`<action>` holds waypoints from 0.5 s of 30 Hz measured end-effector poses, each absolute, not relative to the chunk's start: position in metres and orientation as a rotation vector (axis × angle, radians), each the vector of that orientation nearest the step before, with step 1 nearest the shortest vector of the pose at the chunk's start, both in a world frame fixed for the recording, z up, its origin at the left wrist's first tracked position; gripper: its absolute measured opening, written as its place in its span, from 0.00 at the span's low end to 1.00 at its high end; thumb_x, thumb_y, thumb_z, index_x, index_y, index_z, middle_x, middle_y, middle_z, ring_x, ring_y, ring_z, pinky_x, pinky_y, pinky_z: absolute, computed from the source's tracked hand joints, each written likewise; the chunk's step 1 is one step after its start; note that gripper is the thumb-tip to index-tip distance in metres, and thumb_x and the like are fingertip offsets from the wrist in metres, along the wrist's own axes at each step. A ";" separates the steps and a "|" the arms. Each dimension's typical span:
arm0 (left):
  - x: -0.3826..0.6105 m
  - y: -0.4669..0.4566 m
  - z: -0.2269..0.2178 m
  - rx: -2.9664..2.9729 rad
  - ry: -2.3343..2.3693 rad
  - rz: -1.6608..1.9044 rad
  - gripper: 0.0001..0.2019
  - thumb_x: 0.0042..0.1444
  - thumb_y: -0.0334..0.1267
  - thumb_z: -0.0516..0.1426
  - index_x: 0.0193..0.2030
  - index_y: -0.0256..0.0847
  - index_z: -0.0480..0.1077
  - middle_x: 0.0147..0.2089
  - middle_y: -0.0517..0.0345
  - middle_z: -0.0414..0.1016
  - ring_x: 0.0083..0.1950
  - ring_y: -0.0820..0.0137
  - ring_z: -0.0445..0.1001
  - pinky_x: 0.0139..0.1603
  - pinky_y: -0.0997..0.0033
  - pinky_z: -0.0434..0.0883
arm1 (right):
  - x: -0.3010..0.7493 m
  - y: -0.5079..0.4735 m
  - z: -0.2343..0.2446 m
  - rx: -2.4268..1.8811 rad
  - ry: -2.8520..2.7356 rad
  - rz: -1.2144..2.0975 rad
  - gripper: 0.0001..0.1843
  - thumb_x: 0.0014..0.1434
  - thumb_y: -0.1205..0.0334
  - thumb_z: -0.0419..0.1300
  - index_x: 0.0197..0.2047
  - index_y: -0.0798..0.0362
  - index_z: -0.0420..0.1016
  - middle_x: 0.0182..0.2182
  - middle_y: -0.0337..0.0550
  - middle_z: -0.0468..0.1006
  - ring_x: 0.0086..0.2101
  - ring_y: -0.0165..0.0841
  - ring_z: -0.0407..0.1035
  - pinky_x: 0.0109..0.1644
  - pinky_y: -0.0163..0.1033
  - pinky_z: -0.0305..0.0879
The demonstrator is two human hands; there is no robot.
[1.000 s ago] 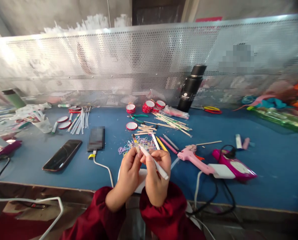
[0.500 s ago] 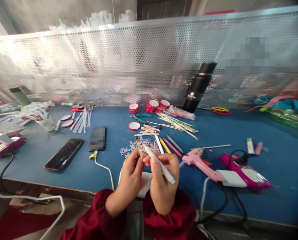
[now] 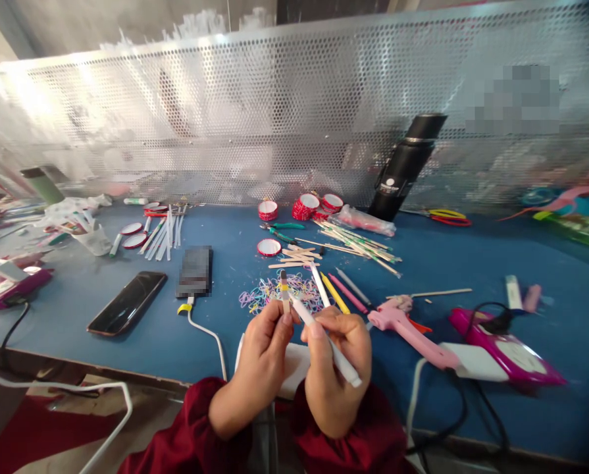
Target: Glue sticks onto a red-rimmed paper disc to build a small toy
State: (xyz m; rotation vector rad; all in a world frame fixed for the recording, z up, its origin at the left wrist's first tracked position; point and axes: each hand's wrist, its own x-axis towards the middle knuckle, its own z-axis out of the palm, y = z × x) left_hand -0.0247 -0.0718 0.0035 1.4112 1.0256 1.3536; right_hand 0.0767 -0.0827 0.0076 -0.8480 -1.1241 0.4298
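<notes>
My left hand (image 3: 262,359) is closed on a small wooden craft stick (image 3: 285,290) with dark and yellow bands, held upright over the table's near edge. My right hand (image 3: 334,375) grips a white pen (image 3: 330,344) like a writing tool, its tip against the stick's lower part. Both hands sit close together above a white pad (image 3: 294,368). Just beyond them lies a heap of coloured rubber bands (image 3: 274,293) and several coloured pens (image 3: 336,289).
On the blue table (image 3: 447,263) are a pink glue gun (image 3: 405,322), a magenta device with cables (image 3: 509,349), a black phone (image 3: 126,303), red tape rolls (image 3: 307,205), loose wooden sticks (image 3: 348,243), a black flask (image 3: 405,168). A perforated metal screen (image 3: 274,125) closes the back.
The view has shifted slightly left and down, so everything sits further right. My left hand has turned the stick more upright; the pen stays against it.
</notes>
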 end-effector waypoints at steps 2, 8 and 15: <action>-0.024 -0.072 0.004 1.429 1.012 1.343 0.18 0.71 0.54 0.53 0.38 0.42 0.71 0.36 0.57 0.71 0.37 0.68 0.66 0.41 0.71 0.66 | 0.076 -0.083 0.007 -0.857 -1.135 0.421 0.03 0.69 0.64 0.59 0.40 0.48 0.70 0.33 0.37 0.71 0.36 0.33 0.71 0.40 0.40 0.67; -0.024 -0.073 0.003 1.429 1.025 1.331 0.17 0.72 0.51 0.53 0.35 0.43 0.66 0.33 0.60 0.66 0.36 0.69 0.64 0.41 0.71 0.65 | 0.077 -0.084 0.006 -0.891 -1.163 0.385 0.03 0.69 0.64 0.60 0.41 0.48 0.71 0.35 0.37 0.72 0.36 0.31 0.70 0.41 0.40 0.68; -0.024 -0.073 0.005 1.471 1.061 1.323 0.18 0.73 0.51 0.52 0.34 0.42 0.65 0.33 0.60 0.66 0.35 0.70 0.62 0.40 0.71 0.64 | 0.076 -0.082 0.007 -0.927 -1.158 0.360 0.03 0.69 0.64 0.60 0.40 0.49 0.71 0.35 0.38 0.72 0.35 0.31 0.70 0.39 0.39 0.68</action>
